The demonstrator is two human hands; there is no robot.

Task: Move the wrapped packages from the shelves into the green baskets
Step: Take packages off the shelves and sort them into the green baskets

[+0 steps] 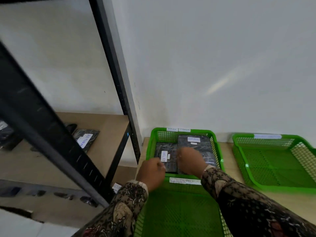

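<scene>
Two black wrapped packages with white "RETURN" labels lie side by side in the far green basket (215,147): a left package (168,162) and a right package (195,142). My left hand (151,173) is curled at the near left corner of the left package, fingertips pinched on its edge. My right hand (190,161) rests bent over the seam between the two packages; its fingertips are hidden. Another labelled package (85,139) lies on the brown shelf board to the left.
A near green basket (179,211) sits below my arms and a third green basket (273,161) stands to the right, both on a pale floor by a white wall. The black metal shelf post (119,86) and a diagonal shelf beam (51,134) stand left. A lower package label (117,186) peeks out.
</scene>
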